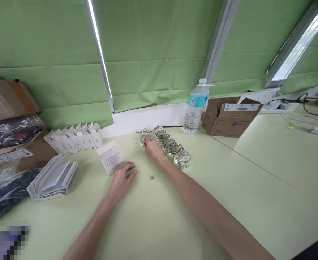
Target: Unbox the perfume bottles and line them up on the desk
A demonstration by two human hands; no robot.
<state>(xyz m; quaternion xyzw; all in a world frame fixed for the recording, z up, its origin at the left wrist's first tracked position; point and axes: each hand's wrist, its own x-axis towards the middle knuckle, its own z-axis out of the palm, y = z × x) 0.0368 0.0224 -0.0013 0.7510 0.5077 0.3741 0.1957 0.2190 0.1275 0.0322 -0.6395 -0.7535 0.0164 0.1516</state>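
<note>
Atop pale table (215,202), clear glass ornaments (166,142), gold-capped, in row, right hand (153,150) touching.

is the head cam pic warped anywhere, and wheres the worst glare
Head view: wide-angle stretching makes the green fabric window blinds lean at odd angles; glare washes out the bright window gap; a pixelated patch hides the bottom-left corner.

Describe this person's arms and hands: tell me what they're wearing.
The left forearm and right forearm are bare, with no sleeve in view. The left hand and right hand wear no gloves, and neither wrist shows a watch or band.
</note>
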